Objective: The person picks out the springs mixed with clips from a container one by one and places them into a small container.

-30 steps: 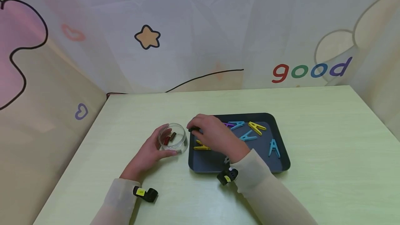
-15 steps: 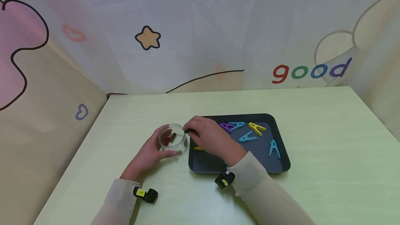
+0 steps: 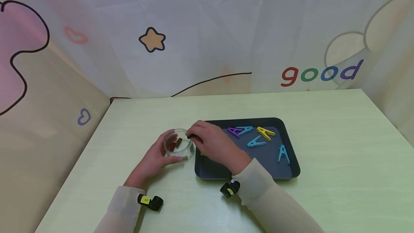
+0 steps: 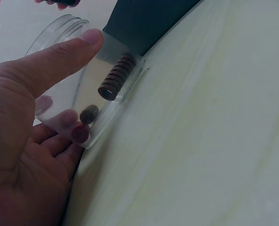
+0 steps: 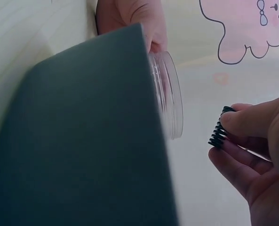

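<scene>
My left hand (image 3: 155,160) holds a clear plastic jar (image 3: 189,152) upright near the table, thumb on the near side and fingers round the far side. Inside it lie a red coil spring (image 3: 173,146), a dark brown coil spring (image 4: 116,77) and another spring (image 4: 89,114) seen end-on. Between thumb and fingertips, my right hand (image 3: 217,146) pinches a black coil spring (image 5: 218,134). In the head view that spring is right at the jar's right rim; the right wrist view shows it above the jar's mouth.
A dark grey tray (image 3: 213,171) stands just right of the jar, under my right hand. In it lie blue clothespins (image 3: 256,142), yellow clothespins (image 3: 266,133) and a purple clothespin (image 3: 234,131). The pale table (image 3: 336,161) spreads around, with a printed cloth backdrop (image 3: 207,46) behind.
My right hand has moved left with the black spring, from over the tray's left edge to the jar's rim. The left hand and jar have stayed put.
</scene>
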### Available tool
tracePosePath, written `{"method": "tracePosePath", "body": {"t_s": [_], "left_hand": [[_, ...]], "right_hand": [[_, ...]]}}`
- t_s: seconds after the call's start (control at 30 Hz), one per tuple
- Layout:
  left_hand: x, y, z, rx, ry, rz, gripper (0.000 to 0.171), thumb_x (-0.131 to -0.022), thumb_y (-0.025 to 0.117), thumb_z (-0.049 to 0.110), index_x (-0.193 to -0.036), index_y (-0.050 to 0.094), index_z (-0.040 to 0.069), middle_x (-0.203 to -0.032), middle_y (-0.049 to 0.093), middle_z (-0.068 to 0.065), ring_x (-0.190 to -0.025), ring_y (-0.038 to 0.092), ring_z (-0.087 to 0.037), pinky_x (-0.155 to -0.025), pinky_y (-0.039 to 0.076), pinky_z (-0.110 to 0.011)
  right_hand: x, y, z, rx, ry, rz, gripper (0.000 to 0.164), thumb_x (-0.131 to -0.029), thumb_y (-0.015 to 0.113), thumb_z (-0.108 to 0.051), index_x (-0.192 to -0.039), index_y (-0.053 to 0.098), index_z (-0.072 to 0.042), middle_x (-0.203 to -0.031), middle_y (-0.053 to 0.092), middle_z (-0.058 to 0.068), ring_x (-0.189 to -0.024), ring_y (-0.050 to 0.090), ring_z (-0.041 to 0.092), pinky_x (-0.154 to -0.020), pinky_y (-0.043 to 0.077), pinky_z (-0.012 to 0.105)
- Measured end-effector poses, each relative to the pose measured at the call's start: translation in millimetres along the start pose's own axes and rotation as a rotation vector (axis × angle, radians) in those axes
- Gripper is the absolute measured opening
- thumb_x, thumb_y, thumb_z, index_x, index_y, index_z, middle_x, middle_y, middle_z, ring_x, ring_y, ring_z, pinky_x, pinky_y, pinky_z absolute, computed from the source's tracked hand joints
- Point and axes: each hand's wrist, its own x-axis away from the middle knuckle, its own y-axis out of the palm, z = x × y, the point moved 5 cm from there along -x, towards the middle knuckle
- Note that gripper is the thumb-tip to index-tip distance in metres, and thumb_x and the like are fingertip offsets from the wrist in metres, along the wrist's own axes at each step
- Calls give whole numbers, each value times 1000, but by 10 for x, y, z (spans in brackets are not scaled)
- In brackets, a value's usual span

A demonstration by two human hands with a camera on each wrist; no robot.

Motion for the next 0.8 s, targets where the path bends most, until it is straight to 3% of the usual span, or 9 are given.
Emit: {"method": "tracePosePath", "body": {"t_s": [0.43,0.67,0.8], "left_hand": [[18,0,35,-13,-20,-1,94,-75,84,29,-148,25,31,-153,39,-2,-145,32,-20,-122,20,-48],[115,18,286,-15,-54,-11,90,-80,80,16,-151,23,19,-154,36,-12,-146,28,-26,-121,18,-49],[74,14,187,-14,-47,-11,91,-80,80,17,-151,23,21,-154,37,-10,-146,29,-25,-121,18,-50]], "right_hand": [[-17,84,-66,16,-39,-9,20,-93,64,-10,-113,69,-12,-114,65,2,-105,64,16,-94,55,30],[-16,131,-98,51,-81,4,20,-93,64,-12,-112,69,-12,-113,66,2,-105,64,15,-91,55,28],[-19,151,-109,56,-91,1,20,-93,64,-11,-112,69,-12,-113,66,2,-104,64,15,-91,55,27]]}}
